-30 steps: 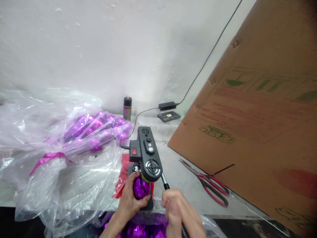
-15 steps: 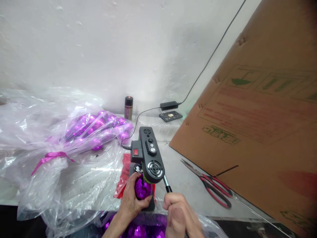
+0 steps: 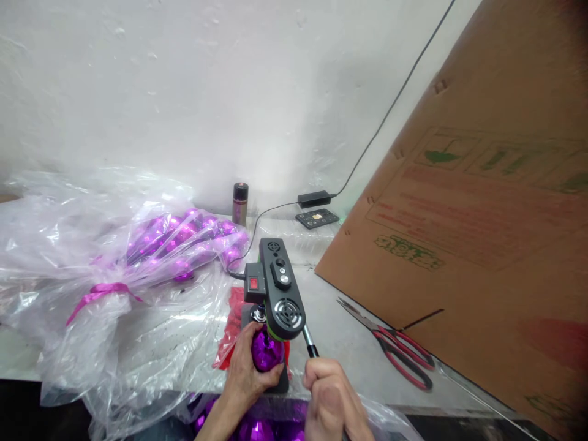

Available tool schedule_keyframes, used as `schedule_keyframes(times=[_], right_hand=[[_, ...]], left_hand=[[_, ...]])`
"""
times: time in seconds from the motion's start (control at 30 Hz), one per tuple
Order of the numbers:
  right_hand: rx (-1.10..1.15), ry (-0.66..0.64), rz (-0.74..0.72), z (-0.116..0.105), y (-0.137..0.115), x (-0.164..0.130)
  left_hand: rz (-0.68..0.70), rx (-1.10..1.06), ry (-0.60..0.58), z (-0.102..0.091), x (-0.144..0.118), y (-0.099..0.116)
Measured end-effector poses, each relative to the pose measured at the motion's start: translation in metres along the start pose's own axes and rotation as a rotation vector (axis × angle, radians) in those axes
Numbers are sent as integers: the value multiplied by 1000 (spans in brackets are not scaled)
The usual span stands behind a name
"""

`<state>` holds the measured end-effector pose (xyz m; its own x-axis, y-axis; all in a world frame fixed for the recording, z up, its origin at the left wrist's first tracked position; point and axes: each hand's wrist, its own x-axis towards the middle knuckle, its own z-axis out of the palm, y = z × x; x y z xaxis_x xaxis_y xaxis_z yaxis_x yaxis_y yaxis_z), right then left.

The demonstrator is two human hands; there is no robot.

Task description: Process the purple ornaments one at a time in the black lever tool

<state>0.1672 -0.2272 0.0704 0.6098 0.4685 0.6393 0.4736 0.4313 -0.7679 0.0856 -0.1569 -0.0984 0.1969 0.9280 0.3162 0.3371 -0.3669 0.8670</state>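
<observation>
A shiny purple ball ornament (image 3: 267, 351) is gripped by my left hand (image 3: 245, 366), thumb in front and fingers behind it. The ball sits beneath the round front end of a small black bench machine (image 3: 282, 285), which has a red switch on its left side. My right hand (image 3: 333, 392) is closed round the black-ended metal lever (image 3: 311, 344) at the machine's right. Under the machine, a red cloth or bag (image 3: 231, 324) shows at its left. Part of the ball's top is hidden by the machine head.
A tied clear plastic bag of purple balls (image 3: 184, 242) lies left. More purple balls (image 3: 257, 429) are below the table edge. Red-handled scissors (image 3: 395, 349) lie right, beside a large cardboard box (image 3: 459, 233). A spray can (image 3: 239, 203), power adapter (image 3: 315, 198) and phone-like slab (image 3: 316, 218) are behind.
The view has shifted slightly. Both hands keep the same hold, on the ball and on the lever.
</observation>
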Motion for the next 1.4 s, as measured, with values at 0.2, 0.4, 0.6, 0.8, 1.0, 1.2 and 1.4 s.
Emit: schedule_keyframes(times=[0.2, 0.4, 0.6, 0.8, 1.0, 1.2, 1.4], right_hand=[[7, -7, -39, -1, 7, -1], [3, -23, -43, -4, 11, -1], [5, -26, -42, -6, 13, -3], [4, -16, -59, -5, 15, -4], [-12, 7, -116, -4, 20, -2], [-3, 56, -258, 3, 41, -10], [15, 92, -144, 6, 16, 7]], left_hand=[[-40, -3, 33, 0, 1, 6], [-76, -6, 2, -2, 2, 7], [-35, -6, 60, 2, 2, 7], [-22, -1, 50, 1, 2, 6], [-49, -6, 28, 2, 0, -1], [-1, 23, 44, 5, -2, -9], [20, 37, 50, 7, -5, -14]])
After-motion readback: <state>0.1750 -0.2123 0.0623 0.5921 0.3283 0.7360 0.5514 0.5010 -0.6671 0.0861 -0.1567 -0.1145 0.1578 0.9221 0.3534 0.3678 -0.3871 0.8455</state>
